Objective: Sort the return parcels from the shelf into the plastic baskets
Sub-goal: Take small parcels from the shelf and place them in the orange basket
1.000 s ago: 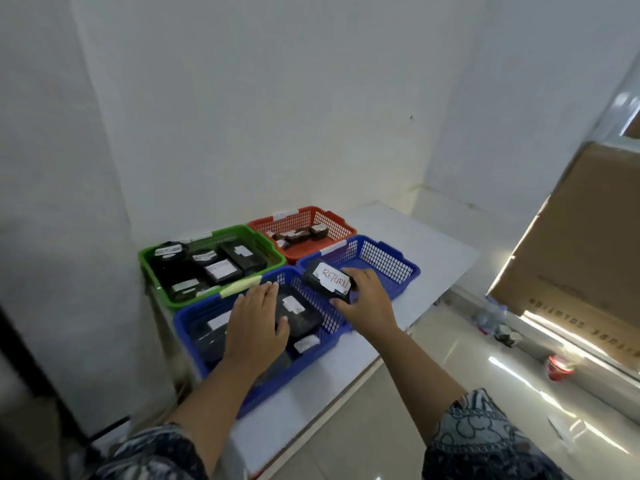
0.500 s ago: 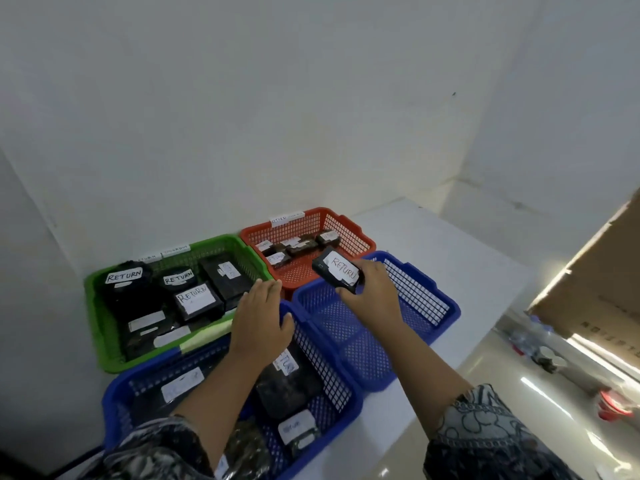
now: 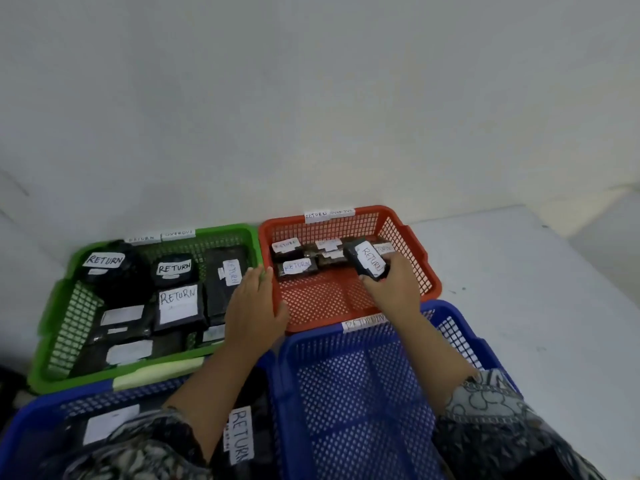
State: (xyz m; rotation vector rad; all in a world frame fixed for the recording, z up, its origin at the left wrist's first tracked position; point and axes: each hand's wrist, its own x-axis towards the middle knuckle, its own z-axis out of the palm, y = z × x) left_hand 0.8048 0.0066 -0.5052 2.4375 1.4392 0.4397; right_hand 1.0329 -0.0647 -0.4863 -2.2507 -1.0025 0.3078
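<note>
The left hand (image 3: 254,306) lies flat, with its fingers straight and close together. It rests over the seam where the green plastic mesh basket (image 3: 52,323) meets the red plastic mesh basket (image 3: 420,268), and it holds nothing. Further right, the right hand (image 3: 394,289) reaches into the red basket. Its thumb and curled fingers pinch a small black-wrapped parcel with a white "RETURN" label (image 3: 367,263). The parcel is tilted above the basket's floor, hard by the parcels at the back; I cannot tell whether it touches them.

There are four baskets on the white tabletop (image 3: 519,289): one green, one red and two blue. The green one holds at least seven black labelled packets (image 3: 178,303). In the red one I count four small packets lying down (image 3: 296,266), so the held parcel makes five. The near-left blue plastic basket (image 3: 62,396) shows two labelled packets (image 3: 240,434), partly hidden under a patterned sleeve (image 3: 138,445). The near-right blue plastic basket (image 3: 346,393) sits under the right forearm.
</note>
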